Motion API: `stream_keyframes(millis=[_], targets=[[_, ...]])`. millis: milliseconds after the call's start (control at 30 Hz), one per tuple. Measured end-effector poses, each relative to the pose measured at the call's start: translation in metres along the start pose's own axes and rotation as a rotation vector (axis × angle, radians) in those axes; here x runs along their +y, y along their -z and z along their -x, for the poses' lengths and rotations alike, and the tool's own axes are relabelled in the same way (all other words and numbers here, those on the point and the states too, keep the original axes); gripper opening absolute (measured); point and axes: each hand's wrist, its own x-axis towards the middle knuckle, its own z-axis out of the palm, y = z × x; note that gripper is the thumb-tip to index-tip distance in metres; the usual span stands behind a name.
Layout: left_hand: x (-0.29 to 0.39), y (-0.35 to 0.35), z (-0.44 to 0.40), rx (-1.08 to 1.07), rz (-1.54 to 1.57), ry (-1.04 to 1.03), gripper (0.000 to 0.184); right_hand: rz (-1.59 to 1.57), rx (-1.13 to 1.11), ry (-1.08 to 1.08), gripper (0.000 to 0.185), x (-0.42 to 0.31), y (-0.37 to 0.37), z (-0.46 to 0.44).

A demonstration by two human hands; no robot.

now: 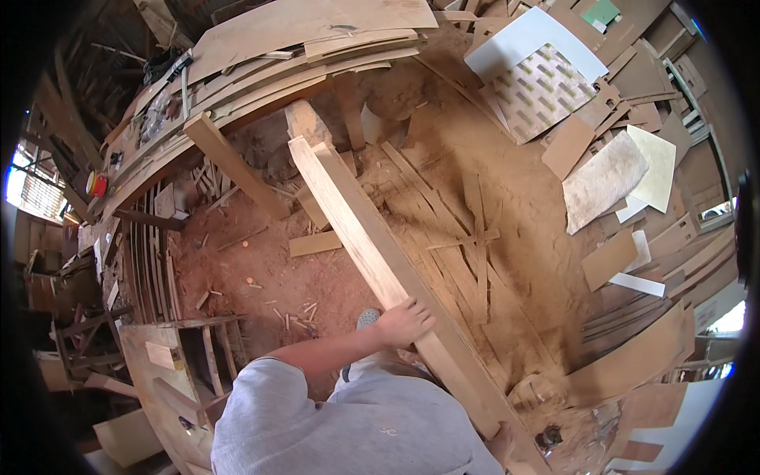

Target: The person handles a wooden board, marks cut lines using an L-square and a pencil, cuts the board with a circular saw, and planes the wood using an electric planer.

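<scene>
A long pale wooden plank (360,245) runs slantwise through the middle of the head view, from the workbench side down to my lower right. Its wide face catches the light, and a browner wooden face (412,277) lies along its right side; whether that is a second piece I cannot tell. My left hand (405,322) reaches across my body with its fingers curled over the plank. Low at the right, beside the near end of the wood, my right hand (500,445) shows only in part, its fingers hidden.
Stacked boards (317,47) lie on a wooden bench at the back left. Sawdust and offcuts cover the dirt floor (237,269). To the right are scattered panels and a patterned sheet (546,91). A wooden frame (210,356) stands at my left.
</scene>
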Motion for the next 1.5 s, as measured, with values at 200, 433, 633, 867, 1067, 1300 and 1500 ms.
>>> stream_keyframes(millis=[200, 433, 633, 867, 1067, 1300, 1500], targets=[[0.002, -0.004, 0.017, 0.079, 0.015, -0.004, 0.039, 0.172, 0.174, 0.197, 0.056, 0.063, -0.044, 0.006], [0.002, 0.006, 0.018, 0.032, 0.041, 0.002, 0.034, 0.173, 0.118, 0.097, 0.061, 0.029, -0.03, 0.016], [-0.001, 0.019, -0.002, -0.098, 0.105, 0.0, 0.039, 0.128, -0.003, 0.095, 0.072, -0.01, 0.03, 0.014], [-0.004, 0.042, -0.048, -0.22, 0.163, -0.021, 0.069, 0.161, -0.248, -0.022, 0.081, 0.048, 0.065, -0.029], [0.003, 0.043, -0.088, -0.439, 0.099, -0.044, 0.095, 0.232, -0.63, 0.056, 0.072, 0.086, 0.075, -0.076], [0.007, 0.055, -0.106, -0.334, 0.135, -0.1, 0.095, 0.241, -0.423, 0.009, 0.059, 0.081, 0.088, -0.057], [-0.023, 0.074, -0.169, -0.241, 0.148, -0.056, 0.089, 0.146, -0.255, 0.007, 0.053, 0.051, 0.11, -0.07]])
